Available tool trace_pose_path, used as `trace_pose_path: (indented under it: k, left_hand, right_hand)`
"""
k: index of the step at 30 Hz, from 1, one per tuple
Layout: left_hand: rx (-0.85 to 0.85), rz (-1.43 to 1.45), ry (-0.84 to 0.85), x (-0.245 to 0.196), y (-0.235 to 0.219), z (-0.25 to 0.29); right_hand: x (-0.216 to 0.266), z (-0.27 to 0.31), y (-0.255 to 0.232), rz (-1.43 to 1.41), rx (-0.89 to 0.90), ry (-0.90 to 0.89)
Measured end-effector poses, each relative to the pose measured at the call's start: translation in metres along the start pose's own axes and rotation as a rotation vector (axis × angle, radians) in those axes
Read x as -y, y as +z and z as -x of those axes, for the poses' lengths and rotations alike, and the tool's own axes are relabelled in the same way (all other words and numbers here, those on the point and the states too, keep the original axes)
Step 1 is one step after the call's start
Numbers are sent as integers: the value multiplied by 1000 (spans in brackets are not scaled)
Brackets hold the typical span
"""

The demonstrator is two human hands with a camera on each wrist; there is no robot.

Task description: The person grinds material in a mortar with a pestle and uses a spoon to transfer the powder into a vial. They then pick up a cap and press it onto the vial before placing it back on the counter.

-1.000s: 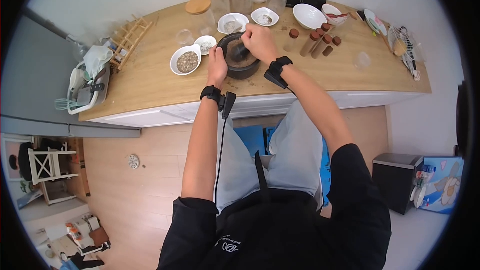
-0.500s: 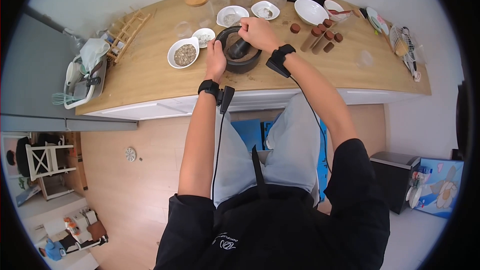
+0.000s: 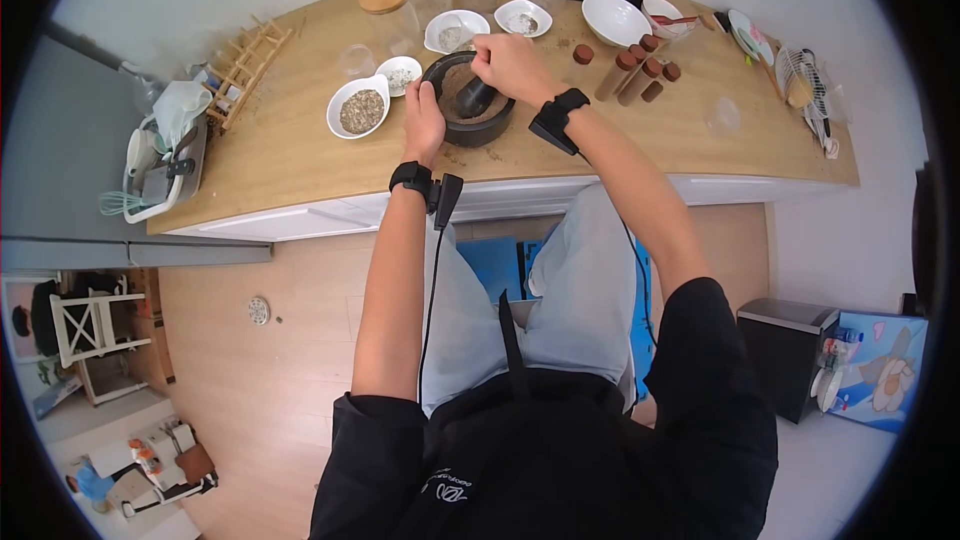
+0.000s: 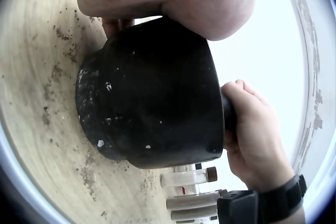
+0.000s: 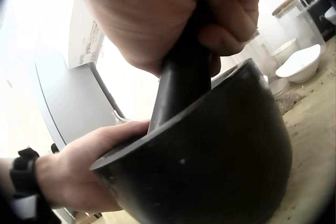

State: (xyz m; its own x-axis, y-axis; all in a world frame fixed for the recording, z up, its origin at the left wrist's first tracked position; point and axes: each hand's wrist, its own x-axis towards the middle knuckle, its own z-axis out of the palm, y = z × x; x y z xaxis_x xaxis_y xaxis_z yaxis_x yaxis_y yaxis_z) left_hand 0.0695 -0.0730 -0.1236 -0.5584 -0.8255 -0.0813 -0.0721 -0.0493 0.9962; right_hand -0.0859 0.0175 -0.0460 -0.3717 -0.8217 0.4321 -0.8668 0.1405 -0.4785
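Note:
A dark mortar (image 3: 480,132) with brown powder (image 3: 452,82) inside stands on the wooden counter near its front edge. My left hand (image 3: 424,124) holds the mortar's left side, its thumb at the rim. My right hand (image 3: 515,68) grips the top of the black pestle (image 3: 474,98), whose lower end is in the powder. In the right wrist view the right hand (image 5: 178,14) is curled round the pestle (image 5: 181,85) above the mortar (image 5: 210,155), with the left hand (image 5: 86,169) against the far side. Pale specks mark the mortar (image 4: 157,98) in the left wrist view.
White bowls (image 3: 334,122) of coarse and pale contents stand left of and behind the mortar. Lidded jars (image 3: 388,18) line the back. Brown-capped tubes (image 3: 628,80) and an empty white bowl (image 3: 616,20) are to the right; a wooden rack (image 3: 240,75) and a utensil basket (image 3: 160,202) are left.
The pestle has tilted and shifted within the mortar, with my right hand moving along. My left hand keeps its hold. The head view has shifted slightly.

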Motion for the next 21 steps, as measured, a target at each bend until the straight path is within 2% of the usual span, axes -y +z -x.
trace_pose_path:
  k: [1, 4, 5, 8, 9, 12, 13, 14, 16, 17, 18, 20, 21]
  left_hand:
    - [5, -3, 7, -1, 1, 0]
    - [-40, -36, 8, -1, 1, -1]
    - [-30, -26, 22, 0, 1, -2]
    - [-26, -74, 19, 14, 1, -3]
    - [-35, -125, 18, 15, 0, -9]
    - [-75, -137, 22, 9, 3, -6]
    - [-73, -147, 29, 11, 2, -6]
    - [-71, -148, 21, 13, 1, -4]
    - [-10, -71, 32, 10, 0, -6]
    - [-9, -69, 34, 8, 1, -5]
    - [-31, -113, 9, 7, 1, -4]
    - [-62, -150, -18, 8, 1, -7]
    - [-53, -105, 14, 11, 0, -10]
  right_hand:
    - [2, 1, 0, -2, -149, -50]
    - [12, 11, 6, -60, -196, -64]
    - [12, 11, 3, -54, -46, 14]
    - [5, 3, 0, -14, -41, 34]
    - [7, 4, 3, 1, -190, -34]
    - [10, 7, 10, -4, -228, -80]
    - [10, 8, 6, -59, -102, -54]
    - [7, 8, 3, -60, -96, -48]
    - [-4, -1, -5, -4, 71, 78]
    - [-5, 0, -2, -13, -85, 5]
    - [-4, 2, 4, -11, -86, 1]
    - [13, 13, 11, -3, -233, 30]
    - [16, 16, 7, -59, -136, 58]
